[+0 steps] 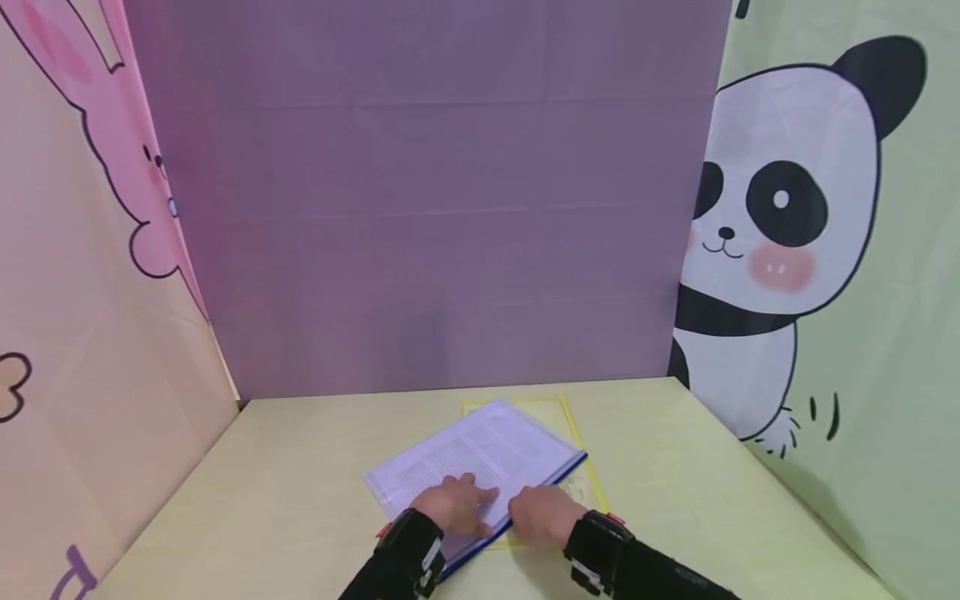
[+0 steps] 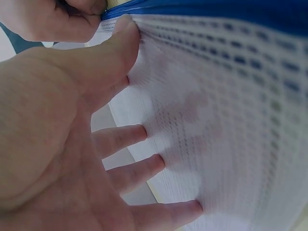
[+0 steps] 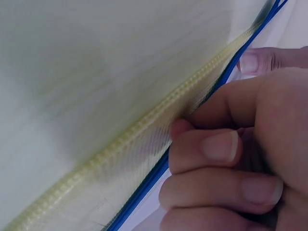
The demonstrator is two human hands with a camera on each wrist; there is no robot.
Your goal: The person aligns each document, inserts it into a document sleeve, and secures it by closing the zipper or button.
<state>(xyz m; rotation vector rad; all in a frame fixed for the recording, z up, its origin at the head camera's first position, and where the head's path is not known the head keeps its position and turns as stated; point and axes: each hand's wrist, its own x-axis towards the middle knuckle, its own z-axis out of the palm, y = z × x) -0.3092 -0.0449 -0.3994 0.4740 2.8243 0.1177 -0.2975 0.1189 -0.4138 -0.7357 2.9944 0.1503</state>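
Note:
A clear mesh document pouch with a blue zip edge lies slanted on the table, printed paper showing through it. My left hand rests on the pouch with spread fingers; in the left wrist view its fingertips press the mesh and its thumb touches just beside the blue zip. My right hand has curled fingers and pinches the blue edge near the middle of that side. Whatever lies between the pinching fingertips is hidden. Beneath it, a second pouch with a yellow border is partly covered.
The pale wooden table runs back to a purple cloth wall. A pink rabbit-print panel stands at the left and a panda-print panel at the right.

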